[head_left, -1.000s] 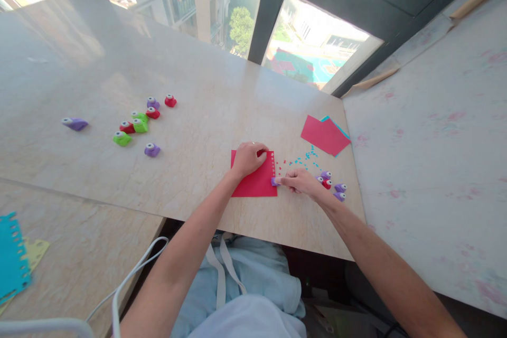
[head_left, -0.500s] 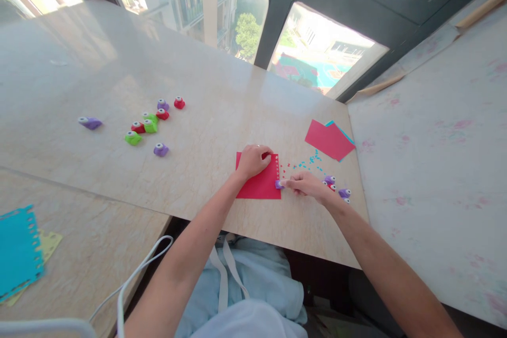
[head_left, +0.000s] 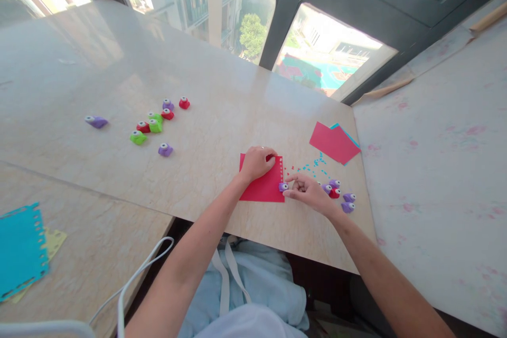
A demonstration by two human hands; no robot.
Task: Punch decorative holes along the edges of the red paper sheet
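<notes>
Blue notched sheet [head_left: 19, 253], pale yellow sheet [head_left: 59, 240] partly under it: far left of my fingers, nearer my body. White cable [head_left: 129, 274] next. Then plastic side punches [head_left: 156, 126]: rounded, purple/red/green, pale round tops. Table [head_left: 206, 179] smooth, glossy, marbled.

Left hand [head_left: 256, 163] rests on the red sheet [head_left: 263, 190], matte and flat; fingers curled, can't tell if they pinch or just press. I'd hold firm near the edge so it doesn't skew. Holes run down its right edge, just right of those fingertips.

Purple punch [head_left: 283, 187] sits on that edge below the holes, just left of my right fingertips. For an even row: seat it square, same depth each time, squeeze straight. Right hand [head_left: 311, 194]: thumb and index spread wide beside it, no grip; contact unclear.

Past the right fingertips: tiny paper chips [head_left: 316, 163], overlapping red-and-blue cards [head_left: 330, 142] farther off, spare punches [head_left: 335, 193] just beyond the knuckles.
</notes>
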